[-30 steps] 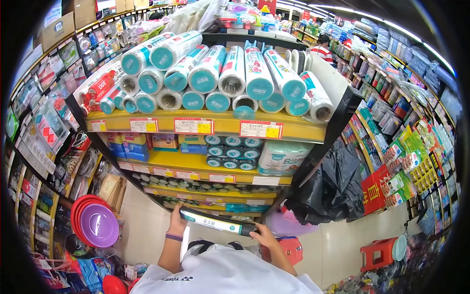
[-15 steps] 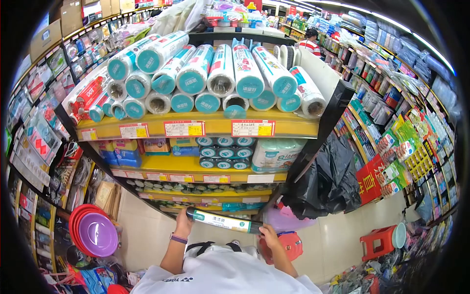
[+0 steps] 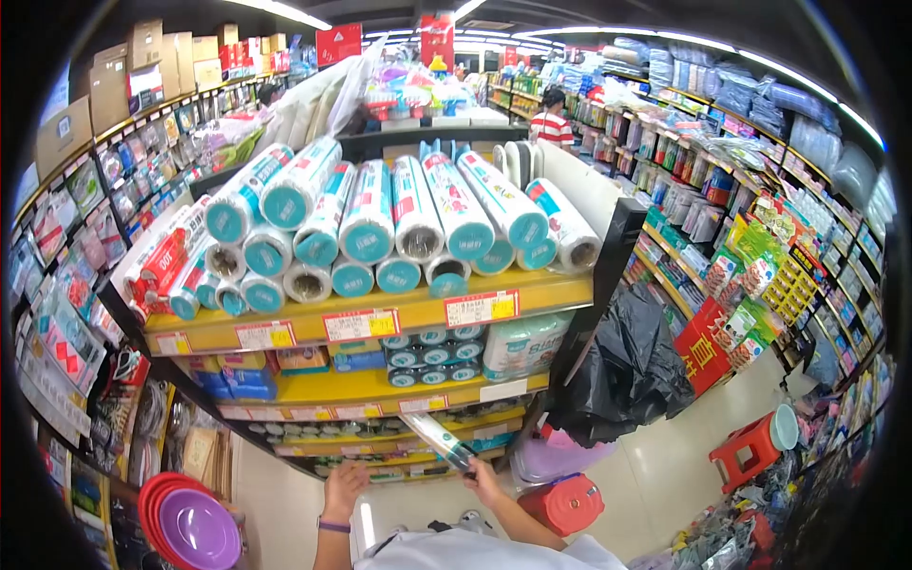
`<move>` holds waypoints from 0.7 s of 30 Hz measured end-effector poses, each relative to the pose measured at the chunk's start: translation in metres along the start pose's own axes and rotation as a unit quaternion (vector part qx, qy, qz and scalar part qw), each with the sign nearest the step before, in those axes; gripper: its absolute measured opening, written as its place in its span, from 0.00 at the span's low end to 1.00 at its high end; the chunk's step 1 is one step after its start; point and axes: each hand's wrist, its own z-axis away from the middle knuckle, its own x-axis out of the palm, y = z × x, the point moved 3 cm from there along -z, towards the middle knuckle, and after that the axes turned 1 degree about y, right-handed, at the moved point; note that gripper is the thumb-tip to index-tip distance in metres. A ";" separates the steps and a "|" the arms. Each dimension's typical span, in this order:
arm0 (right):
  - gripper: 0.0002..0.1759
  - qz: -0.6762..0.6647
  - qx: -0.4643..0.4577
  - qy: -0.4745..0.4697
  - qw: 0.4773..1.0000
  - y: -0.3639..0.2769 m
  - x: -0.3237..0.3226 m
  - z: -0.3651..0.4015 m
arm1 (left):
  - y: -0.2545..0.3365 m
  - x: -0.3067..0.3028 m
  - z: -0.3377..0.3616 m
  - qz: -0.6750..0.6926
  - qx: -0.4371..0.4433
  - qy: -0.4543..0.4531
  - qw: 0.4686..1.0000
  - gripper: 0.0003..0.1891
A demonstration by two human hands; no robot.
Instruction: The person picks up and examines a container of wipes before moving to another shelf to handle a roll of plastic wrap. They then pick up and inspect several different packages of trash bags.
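Now only the right grip [image 3: 481,476] pinches the labelled cleaning-bag packet [image 3: 435,440], by its dark near end; half a second ago both hands held it nearly level. Packet slants, far end in front of the yellow shelving [image 3: 334,383]. Left grip [image 3: 346,483] off it, fingers loosely spread.

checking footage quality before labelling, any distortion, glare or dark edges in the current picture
Head view: wide-angle distortion, the ceiling lights curving at upper right; head view: black corners; head view: pale glare on the floor beside the left hand, sheen on the black plastic; head view: fine print on the price tags too small to read.
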 end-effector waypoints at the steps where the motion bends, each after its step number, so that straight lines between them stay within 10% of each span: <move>1: 0.17 0.025 -0.005 0.017 1.000 0.000 0.020 -0.004 | 0.004 -0.009 0.003 0.014 -0.005 0.023 1.000 0.22; 9: 0.29 0.204 0.040 -0.001 0.978 0.025 0.121 -0.046 | 0.033 -0.045 0.018 0.092 0.037 0.054 0.994 0.14; 16: 0.34 0.478 -0.109 0.077 0.868 0.035 0.158 -0.124 | 0.028 -0.087 0.012 0.151 0.021 0.044 0.987 0.12; 21: 0.33 0.348 -0.005 0.109 0.931 0.031 0.191 -0.129 | 0.036 -0.096 0.005 0.161 0.010 0.036 0.986 0.11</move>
